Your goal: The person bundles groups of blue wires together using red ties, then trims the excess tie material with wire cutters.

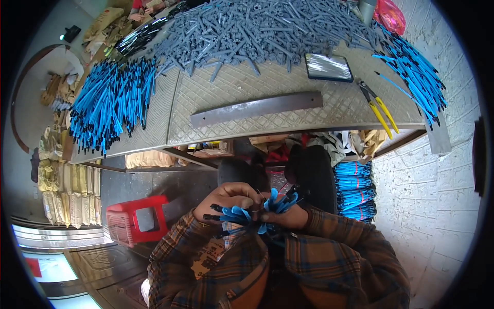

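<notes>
I see both hands, left hand (226, 198) & right hand (288, 215), fingers closed round a bundle of blue pens (252, 211), held below the surface (257, 110) front edge.

Open tabletop (247, 98) strip around metal bar (256, 108), between blue-handled piles (110, 100).

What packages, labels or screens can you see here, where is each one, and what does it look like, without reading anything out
Shallow black tray: on the table, right of middle; rectangular, shiny silvery contents.
Pink bag: table's far right corner; crumpled, glossy.
Tan sacks: stacked at left, below the table; flat, beige.
Paper tag: on the checked shirt, under the left hand; pale with dark print.
Bundled blue pieces: right, under the table; banded stacks.
No screens visible.
</notes>
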A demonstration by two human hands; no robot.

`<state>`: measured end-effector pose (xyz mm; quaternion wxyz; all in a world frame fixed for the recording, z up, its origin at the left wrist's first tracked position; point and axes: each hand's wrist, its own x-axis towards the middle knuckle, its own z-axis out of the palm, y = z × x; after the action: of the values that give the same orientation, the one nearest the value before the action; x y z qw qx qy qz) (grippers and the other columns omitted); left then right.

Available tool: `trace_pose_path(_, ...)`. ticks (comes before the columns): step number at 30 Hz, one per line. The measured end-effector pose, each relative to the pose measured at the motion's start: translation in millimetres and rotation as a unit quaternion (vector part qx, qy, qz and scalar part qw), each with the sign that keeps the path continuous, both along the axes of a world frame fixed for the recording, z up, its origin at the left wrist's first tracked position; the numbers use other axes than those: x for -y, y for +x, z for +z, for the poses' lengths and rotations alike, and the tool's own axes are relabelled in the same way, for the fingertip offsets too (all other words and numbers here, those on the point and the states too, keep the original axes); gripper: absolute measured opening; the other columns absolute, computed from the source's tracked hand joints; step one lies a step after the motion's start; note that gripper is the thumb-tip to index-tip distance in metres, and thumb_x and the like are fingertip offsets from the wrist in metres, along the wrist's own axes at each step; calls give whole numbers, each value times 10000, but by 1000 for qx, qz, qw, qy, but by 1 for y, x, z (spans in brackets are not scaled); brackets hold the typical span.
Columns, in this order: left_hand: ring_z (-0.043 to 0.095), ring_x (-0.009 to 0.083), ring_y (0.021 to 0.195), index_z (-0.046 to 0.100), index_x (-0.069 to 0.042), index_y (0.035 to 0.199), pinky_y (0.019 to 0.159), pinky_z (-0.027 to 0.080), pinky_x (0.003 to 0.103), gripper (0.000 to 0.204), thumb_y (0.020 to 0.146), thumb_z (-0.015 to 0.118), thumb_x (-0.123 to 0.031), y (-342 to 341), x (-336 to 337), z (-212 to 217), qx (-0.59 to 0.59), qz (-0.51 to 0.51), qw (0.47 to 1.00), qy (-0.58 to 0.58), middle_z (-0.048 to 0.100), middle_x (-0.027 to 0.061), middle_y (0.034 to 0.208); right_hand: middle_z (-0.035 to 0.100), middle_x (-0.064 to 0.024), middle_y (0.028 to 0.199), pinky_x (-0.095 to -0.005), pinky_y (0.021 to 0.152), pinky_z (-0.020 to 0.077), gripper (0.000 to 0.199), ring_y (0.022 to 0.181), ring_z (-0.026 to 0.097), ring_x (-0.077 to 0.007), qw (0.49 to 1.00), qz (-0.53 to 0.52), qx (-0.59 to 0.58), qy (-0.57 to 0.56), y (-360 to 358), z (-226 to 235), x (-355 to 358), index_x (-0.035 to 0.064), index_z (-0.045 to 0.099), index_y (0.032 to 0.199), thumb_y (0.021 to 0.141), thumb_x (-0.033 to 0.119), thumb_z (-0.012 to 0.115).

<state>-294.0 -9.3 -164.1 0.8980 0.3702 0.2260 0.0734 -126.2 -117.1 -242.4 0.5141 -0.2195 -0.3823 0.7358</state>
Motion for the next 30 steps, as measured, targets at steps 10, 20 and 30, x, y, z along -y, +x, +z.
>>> trace_pose_path(10, 611, 193, 667, 662, -37, 856, 616, 464, 291, 155, 782, 580, -146, 94, -224, 28, -285, 301, 657, 630, 661, 81, 779, 564, -91, 1176, -311, 915, 432, 352, 1071, 528, -152, 995, 92, 17, -30, 26, -30, -21, 21, 522, 1196, 869, 133, 589)
trace_pose_path(20, 619, 313, 770, 653, -60, 923, 690, 488, 363, 255, 708, 617, -193, 118, -280, 9, -425, 183, 448, 765, 647, 152, 829, 526, -110, 1228, -331, 970, 389, 405, 1129, 495, -184, 995, 94, 5, -45, 36, -17, -22, 13, 490, 1229, 870, 171, 589)
trace_pose_path(30, 597, 127, 882, 581, 6, 1034, 774, 493, 257, 278, 783, 542, 120, 31, -77, 31, -143, 87, 900, 403, 621, 70, 981, 551, -100, 1185, -330, 971, 380, 436, 1112, 498, -176, 995, 81, 31, 42, 32, -12, -25, 39, 497, 1232, 846, 195, 624)
